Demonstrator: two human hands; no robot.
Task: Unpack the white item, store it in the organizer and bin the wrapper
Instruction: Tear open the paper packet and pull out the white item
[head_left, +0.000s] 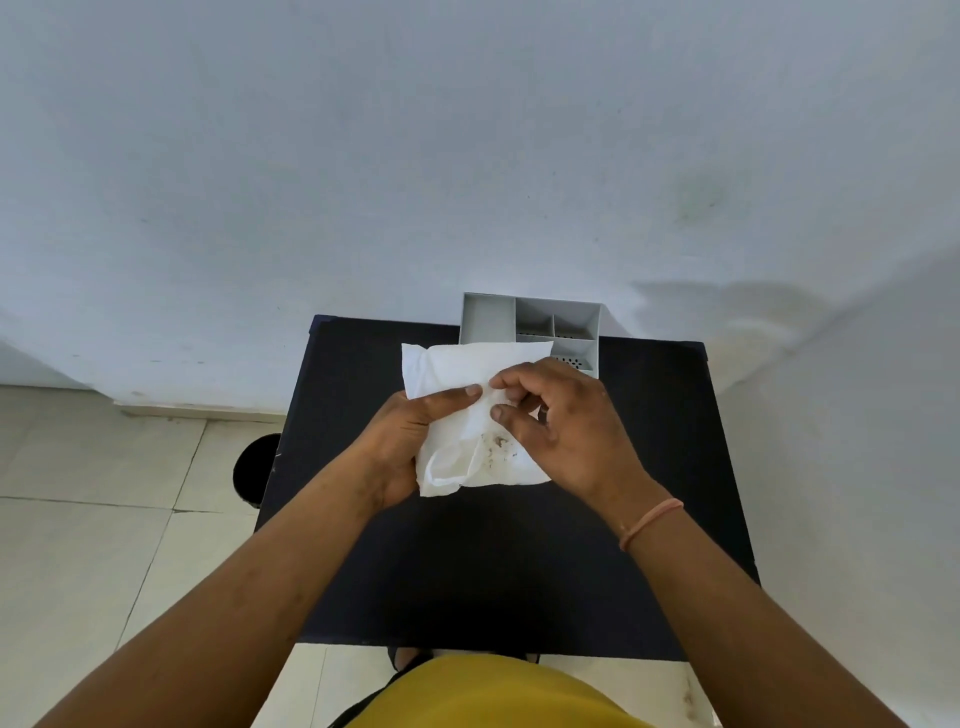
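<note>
A white wrapped packet (457, 369) is held above the black table (363, 571). My left hand (410, 441) grips its left side from underneath, thumb on top. My right hand (561, 421) pinches the wrapper near the packet's middle with thumb and fingertips. The wrapper is crinkled, with a loose flap and dark smudges near its lower end. A grey organizer (488, 317) with several compartments stands at the table's far edge, just behind the packet; the packet hides its front part. A black bin (254, 467) sits on the floor to the left of the table.
A pale wall rises right behind the table. Light floor tiles (104, 493) lie to the left. My yellow garment shows at the bottom edge of the view.
</note>
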